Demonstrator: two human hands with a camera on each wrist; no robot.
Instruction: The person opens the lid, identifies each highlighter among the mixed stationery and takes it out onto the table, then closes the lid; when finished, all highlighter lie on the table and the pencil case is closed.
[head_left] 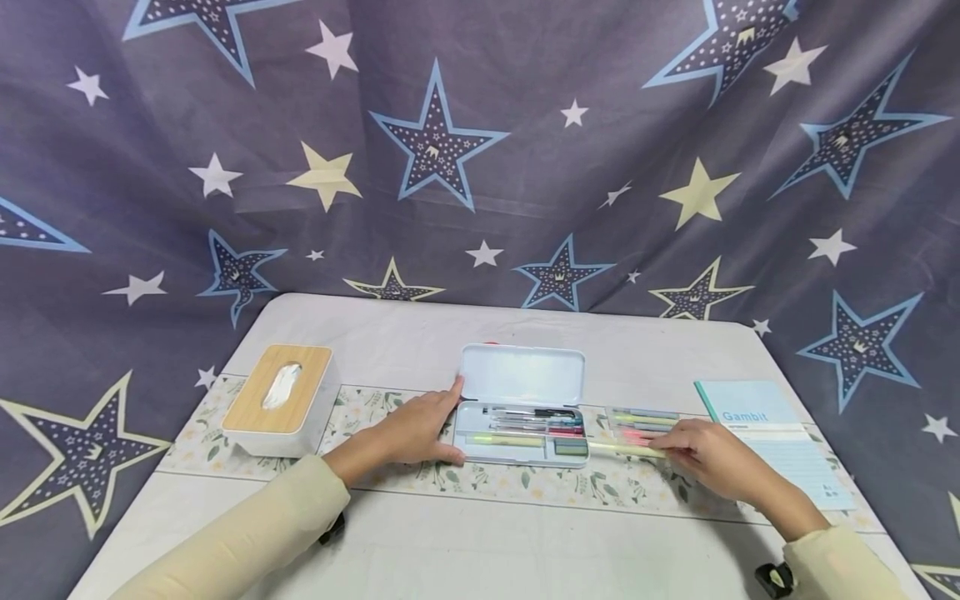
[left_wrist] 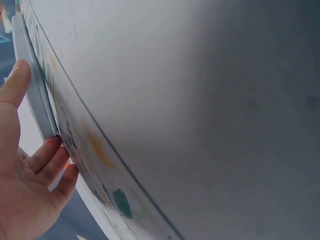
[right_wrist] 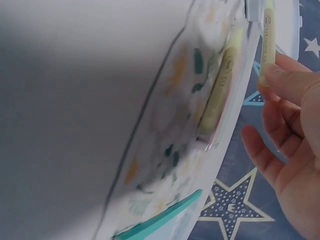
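A pale-blue pencil case point(head_left: 465, 448) lies with its lid point(head_left: 522, 375) raised, holding several pens point(head_left: 517, 422), a yellow highlighter point(head_left: 510, 440) and a small dark-green block point(head_left: 571, 448). My left hand point(head_left: 416, 427) grips its left end, thumb at the front corner and fingers toward the hinge. In the left wrist view the thumb point(left_wrist: 17, 82) presses on the case's edge point(left_wrist: 37, 95). Between thumb and forefinger, my right hand point(head_left: 708, 454) pinches a pale-yellow highlighter point(right_wrist: 269, 45), its far end near the case's right edge. Just behind that hand is a clear sleeve of highlighters point(head_left: 643, 417).
On the left stands a white tissue box point(head_left: 279, 387) with a wooden top. A light-blue notebook point(head_left: 798, 467) marked Gambit lies at the right, beyond the right hand. A flowered strip point(head_left: 525, 479) crosses the white table, and a star-patterned curtain point(head_left: 480, 167) hangs behind.
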